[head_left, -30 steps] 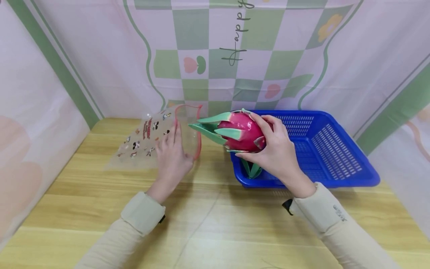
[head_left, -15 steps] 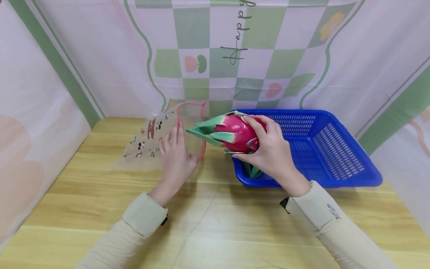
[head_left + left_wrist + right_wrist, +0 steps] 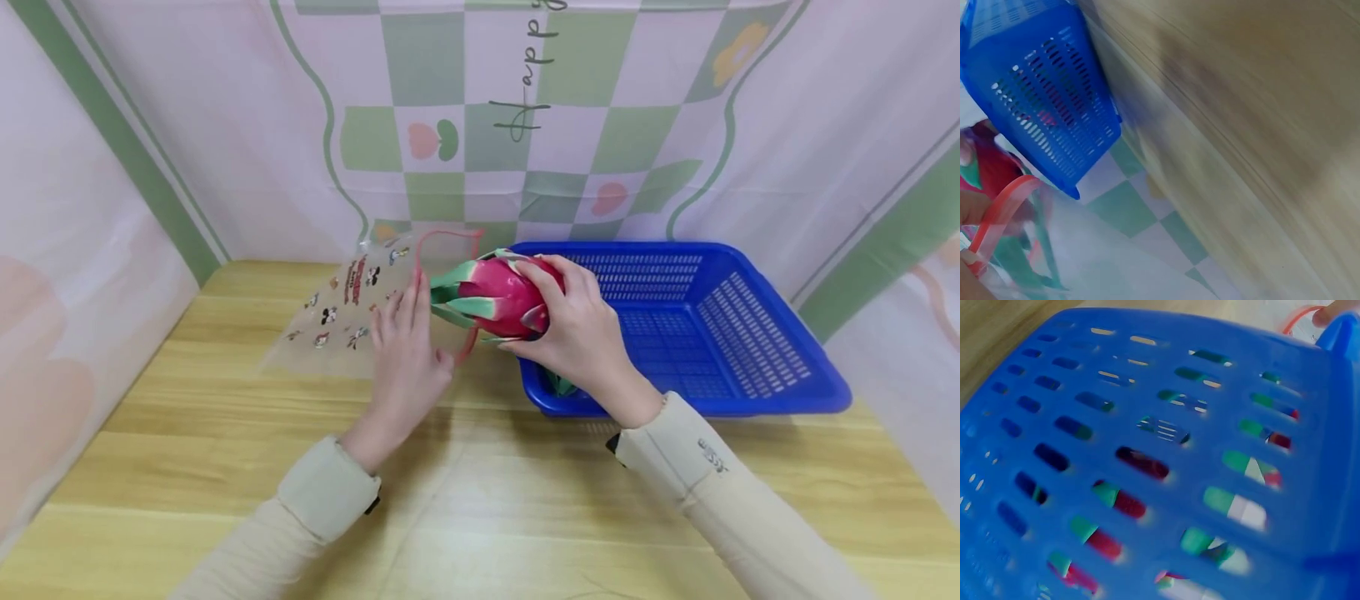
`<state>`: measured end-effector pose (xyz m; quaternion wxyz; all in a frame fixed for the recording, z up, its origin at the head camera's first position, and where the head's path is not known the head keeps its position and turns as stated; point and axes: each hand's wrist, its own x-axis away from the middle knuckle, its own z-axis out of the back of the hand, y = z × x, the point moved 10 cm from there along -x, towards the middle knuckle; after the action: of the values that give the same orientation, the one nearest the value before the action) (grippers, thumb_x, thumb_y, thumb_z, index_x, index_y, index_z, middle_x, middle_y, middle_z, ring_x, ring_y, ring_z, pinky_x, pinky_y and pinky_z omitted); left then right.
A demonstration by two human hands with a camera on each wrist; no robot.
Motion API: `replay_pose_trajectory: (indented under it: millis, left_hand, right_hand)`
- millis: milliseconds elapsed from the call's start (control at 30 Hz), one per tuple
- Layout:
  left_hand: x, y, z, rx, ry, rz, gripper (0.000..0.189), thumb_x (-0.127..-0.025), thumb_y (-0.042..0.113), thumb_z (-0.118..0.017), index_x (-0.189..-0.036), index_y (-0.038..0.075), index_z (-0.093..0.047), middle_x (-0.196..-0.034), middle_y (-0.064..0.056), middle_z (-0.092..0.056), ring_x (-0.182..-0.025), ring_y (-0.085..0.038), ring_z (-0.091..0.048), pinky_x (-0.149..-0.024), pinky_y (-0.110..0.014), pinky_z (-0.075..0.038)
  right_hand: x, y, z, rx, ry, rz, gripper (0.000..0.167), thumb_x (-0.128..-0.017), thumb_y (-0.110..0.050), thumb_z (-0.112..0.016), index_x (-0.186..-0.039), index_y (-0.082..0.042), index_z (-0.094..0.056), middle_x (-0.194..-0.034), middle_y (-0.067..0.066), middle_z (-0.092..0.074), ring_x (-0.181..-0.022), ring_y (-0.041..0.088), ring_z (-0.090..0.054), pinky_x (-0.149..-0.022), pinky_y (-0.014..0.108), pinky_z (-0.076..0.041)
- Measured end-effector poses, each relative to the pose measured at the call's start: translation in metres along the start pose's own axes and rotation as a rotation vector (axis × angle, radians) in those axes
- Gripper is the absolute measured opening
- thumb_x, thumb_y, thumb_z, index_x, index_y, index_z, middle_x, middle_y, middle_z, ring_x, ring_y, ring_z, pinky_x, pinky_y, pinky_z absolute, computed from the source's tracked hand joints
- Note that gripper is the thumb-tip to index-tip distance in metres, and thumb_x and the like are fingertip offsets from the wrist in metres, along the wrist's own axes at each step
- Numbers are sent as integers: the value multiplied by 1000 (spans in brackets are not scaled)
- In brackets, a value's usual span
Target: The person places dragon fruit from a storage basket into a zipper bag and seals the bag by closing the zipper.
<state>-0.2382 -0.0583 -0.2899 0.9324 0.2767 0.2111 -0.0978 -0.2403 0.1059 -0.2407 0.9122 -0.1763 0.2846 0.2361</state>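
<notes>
In the head view my right hand (image 3: 581, 333) grips a red dragon fruit (image 3: 502, 296) with green leaf tips pointing left. It is above the left side of a blue plastic basket (image 3: 750, 400). My left hand (image 3: 408, 358) pinches the red-edged rim of a clear bag (image 3: 337, 333) printed with small cartoon figures. The bag's mouth stands open toward the fruit, and the leaf tips lie at that opening. Through the clear plastic (image 3: 1104, 262) in the left wrist view, green leaves show close to the fingers (image 3: 972, 206).
Green leaves (image 3: 561, 383) show inside the basket's near left corner, under the right hand. Red and green also show through the basket's slotted wall (image 3: 1166, 431) in the right wrist view. A wooden table (image 3: 480, 508) carries everything, with a patterned cloth (image 3: 427, 67) behind.
My right hand has brought the dragon fruit left to the bag's mouth. The left hand and the bag have shifted a little to the right. The basket stays in place.
</notes>
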Motion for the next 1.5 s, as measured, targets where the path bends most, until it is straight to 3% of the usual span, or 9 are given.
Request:
replay_pose_trajectory:
  millis: [133,400,600,933,1067,1300,1500]
  left_hand:
    - [3,3,-3,1,-20,-14,88,-75,0,-67,-151,3,-21,-158,-12,-26,-139,-38,-28,-116,-65,-15]
    - [9,15,0,23,26,-85,89,-72,-4,-67,-150,0,-24,-156,-15,-29,-136,-39,-32,-114,-65,-18]
    - [9,19,-1,36,29,-85,90,-72,-3,-68,-150,0,-23,-157,-15,-28,-136,-38,-32,-115,-65,-19]
    - [11,19,-3,42,24,-96,88,-75,-1,-67,-150,-2,-21,-159,-15,-21,-137,-40,-28,-114,-62,-21]
    - [9,17,-2,36,26,-73,89,-75,-1,-67,-150,-2,-20,-157,-16,-23,-137,-40,-27,-114,-63,-21]
    - [8,16,1,39,48,-71,92,-73,-3,-67,-150,-2,-18,-156,-17,-25,-138,-41,-25,-113,-64,-21]
    - [9,18,0,48,40,-78,92,-73,-4,-68,-150,-2,-18,-158,-15,-21,-138,-40,-26,-113,-63,-23]
  right_hand:
    - [-5,-4,-7,2,-6,12,90,-59,-42,-89,-135,-19,-46,-134,18,-49,-123,39,-47,-80,59,-56]
    - [-9,-14,-14,27,9,98,86,-60,-40,-88,-134,-20,-48,-133,21,-50,-122,40,-48,-77,57,-56]
    - [-12,-22,-18,52,2,141,85,-61,-41,-88,-135,-21,-50,-135,22,-50,-122,41,-49,-80,57,-56]
    - [-18,-39,-15,79,110,220,88,-59,-40,-89,-131,-7,-51,-130,19,-54,-117,38,-53,-90,53,-54]
    - [-23,-42,-18,72,68,188,86,-60,-42,-88,-130,-5,-52,-130,19,-55,-118,38,-54,-88,53,-55]
    - [-31,-30,-35,-47,-118,-2,89,-61,-45,-86,-134,-9,-49,-132,17,-53,-120,36,-52,-79,55,-57]
    - [-29,-23,-45,-99,-193,-81,89,-63,-47,-85,-135,-11,-48,-133,16,-52,-119,36,-52,-82,55,-57]
